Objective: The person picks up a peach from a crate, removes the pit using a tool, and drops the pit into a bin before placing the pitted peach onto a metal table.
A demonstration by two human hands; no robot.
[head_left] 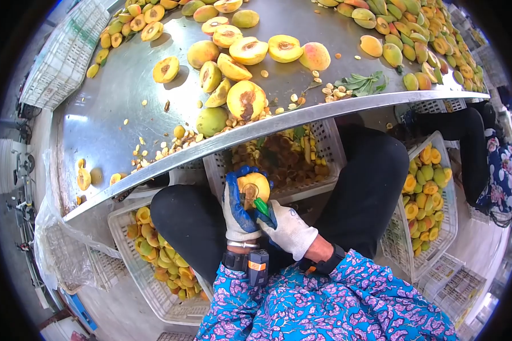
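My left hand (239, 207), in a white and blue glove, is closed around a halved yellow peach (254, 186) with its cut face up. A brown pit area shows in the fruit. My right hand (287, 227), gloved too, grips a green-handled tool (261, 207), whose tip meets the peach at the pit; its blade is mostly hidden. Both hands are above my lap, just below the metal table's edge (290, 119). Beyond them, between my knees, a white crate (337, 142) holds brown pits and scraps.
Peach halves (248, 51) and loose pits lie on the metal table. A crate of halves (122, 227) stands at my left, another (450, 199) at my right. Stacked crates (65, 54) are at the far left. A co-worker's dark-clothed leg (466, 136) shows at the right.
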